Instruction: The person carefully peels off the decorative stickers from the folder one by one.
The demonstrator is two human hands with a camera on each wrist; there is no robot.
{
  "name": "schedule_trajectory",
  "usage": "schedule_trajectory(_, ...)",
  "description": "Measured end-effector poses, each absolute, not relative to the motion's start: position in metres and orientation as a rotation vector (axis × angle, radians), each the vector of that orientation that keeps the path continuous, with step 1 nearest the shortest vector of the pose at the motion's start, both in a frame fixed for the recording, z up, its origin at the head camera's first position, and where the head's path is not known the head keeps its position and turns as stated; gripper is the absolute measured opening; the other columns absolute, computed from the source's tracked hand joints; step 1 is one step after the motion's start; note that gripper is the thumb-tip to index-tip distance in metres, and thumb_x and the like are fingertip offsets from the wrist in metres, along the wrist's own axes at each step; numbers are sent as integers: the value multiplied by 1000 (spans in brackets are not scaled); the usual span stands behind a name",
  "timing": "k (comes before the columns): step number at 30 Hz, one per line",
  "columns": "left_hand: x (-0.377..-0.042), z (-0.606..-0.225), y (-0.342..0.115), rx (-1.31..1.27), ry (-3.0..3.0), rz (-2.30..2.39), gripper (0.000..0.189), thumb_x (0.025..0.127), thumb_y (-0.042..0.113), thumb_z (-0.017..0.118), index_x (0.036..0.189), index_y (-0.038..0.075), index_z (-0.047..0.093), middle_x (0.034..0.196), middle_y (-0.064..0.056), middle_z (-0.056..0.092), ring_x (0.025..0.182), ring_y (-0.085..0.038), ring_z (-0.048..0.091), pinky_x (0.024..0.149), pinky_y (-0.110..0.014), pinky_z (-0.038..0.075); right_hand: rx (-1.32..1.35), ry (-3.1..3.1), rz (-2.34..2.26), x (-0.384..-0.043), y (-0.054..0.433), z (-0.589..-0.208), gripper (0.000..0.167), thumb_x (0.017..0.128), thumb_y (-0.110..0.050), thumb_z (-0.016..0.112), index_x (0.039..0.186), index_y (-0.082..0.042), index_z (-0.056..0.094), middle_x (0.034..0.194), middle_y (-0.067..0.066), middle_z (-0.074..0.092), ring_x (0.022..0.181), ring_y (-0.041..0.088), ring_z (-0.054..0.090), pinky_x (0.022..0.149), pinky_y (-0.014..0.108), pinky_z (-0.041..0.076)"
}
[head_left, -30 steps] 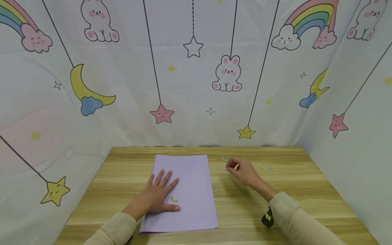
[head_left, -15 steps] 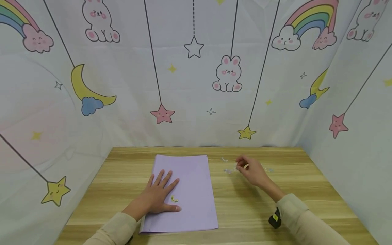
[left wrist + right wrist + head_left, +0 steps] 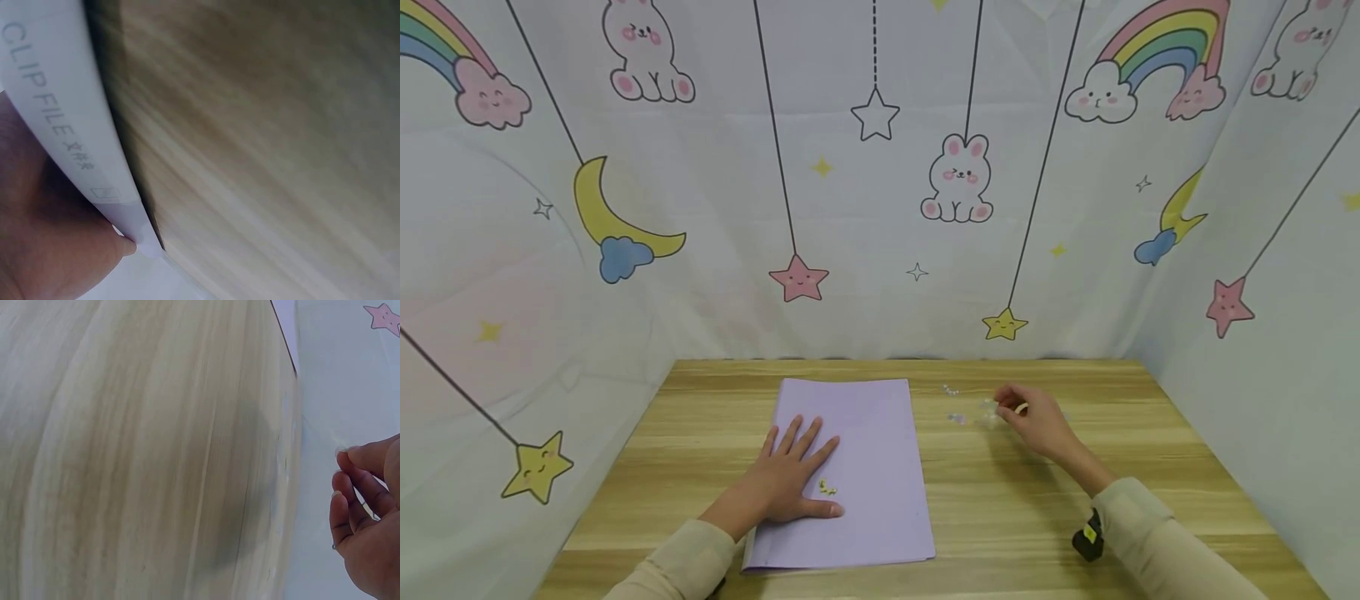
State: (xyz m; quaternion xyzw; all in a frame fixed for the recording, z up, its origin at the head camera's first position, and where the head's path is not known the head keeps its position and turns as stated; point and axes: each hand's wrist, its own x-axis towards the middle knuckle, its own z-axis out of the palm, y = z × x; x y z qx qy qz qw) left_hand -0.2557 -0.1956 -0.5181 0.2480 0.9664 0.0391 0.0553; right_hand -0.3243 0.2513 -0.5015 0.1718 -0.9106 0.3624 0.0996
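My left hand (image 3: 790,483) lies flat with fingers spread on a lavender clip file (image 3: 872,467). Beside its thumb, a few small yellow bead-like pieces (image 3: 827,487) rest on the cover. The left wrist view shows the file's lettered spine (image 3: 69,106) along the palm. My right hand (image 3: 1036,423) is over the table to the right, thumb and index tips together, pinching what looks like a tiny pale piece; its kind is too small to make out. Right at these fingertips shows a cluster of whitish, see-through pieces (image 3: 989,413). The right wrist view shows the same right hand (image 3: 369,512) from its side.
A bluish-purple cluster of small pieces (image 3: 957,418) and a short curved row of pale blue ones (image 3: 951,390) lie between file and right hand. The wood-grain table (image 3: 985,517) ends at a white printed curtain (image 3: 865,317). A black wrist device (image 3: 1087,537) hangs below the right sleeve.
My right hand has moved to the right in steps, from beside the bluish-purple cluster to the whitish one, uncovering the bluish-purple pieces. The left hand and the file have stayed put.
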Motion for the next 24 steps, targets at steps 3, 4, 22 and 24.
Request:
schedule_trajectory(3,-256,-518,-195,759,2938,116,111,84,88,59,168,21,33,175,-19,18,160,-50,9,122,-73,9,488,-2690,1057,-325,259,-502,10,100,-2,72,110,-3,73,97,2,73,91,18,67,76,31,56)
schedule_trajectory(4,-256,-518,-195,760,2939,115,111,84,88,59,168,20,33,175,-19,18,160,-50,9,122,-73,9,477,-2688,1055,-325,261,-502,9,100,-2,72,109,-3,73,96,1,73,90,18,67,76,31,56)
schedule_trajectory(22,-254,-516,-194,747,2926,135,111,84,88,60,168,20,33,175,-19,18,160,-50,8,122,-73,7,408,-2660,965,-324,301,-516,4,99,-1,72,103,-2,72,93,5,73,86,20,67,75,33,56)
schedule_trajectory(24,-254,-515,-194,749,2926,139,110,84,87,60,168,20,34,175,-20,18,160,-50,8,122,-73,7,407,-2656,956,-324,305,-517,5,100,-4,73,103,0,71,93,4,73,86,20,68,75,34,57)
